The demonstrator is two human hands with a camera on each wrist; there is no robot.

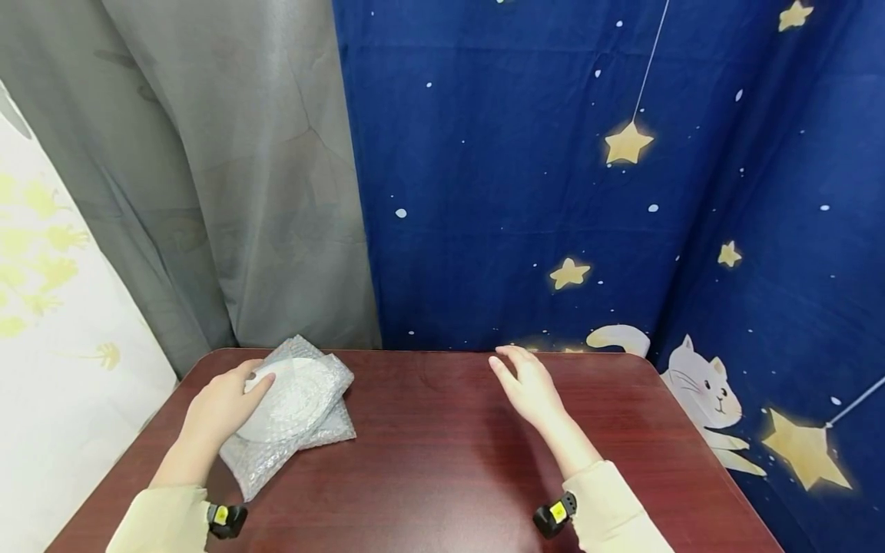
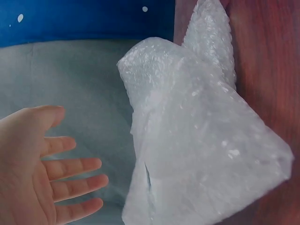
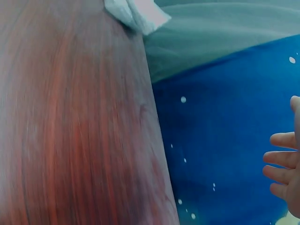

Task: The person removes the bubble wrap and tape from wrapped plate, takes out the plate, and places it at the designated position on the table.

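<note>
A bundle of clear bubble wrap (image 1: 297, 399) lies on the left side of the table, with a round, flat whitish shape showing through it. Its folded flaps stick out at the back and front. My left hand (image 1: 224, 403) overlaps the bundle's left edge in the head view. In the left wrist view that hand (image 2: 42, 168) has its fingers extended, with a gap between them and the wrap (image 2: 201, 140). My right hand (image 1: 528, 384) hovers over the table's back right part, fingers relaxed and nothing in it. Only its fingers and part of the palm (image 3: 288, 164) show in the right wrist view.
The dark red wooden table (image 1: 429, 476) has rounded back corners. Right behind its back edge hang a grey curtain (image 1: 276, 192) and a blue star-patterned curtain (image 1: 498, 192). A white wall covering (image 1: 55, 369) with yellow prints stands along the left side.
</note>
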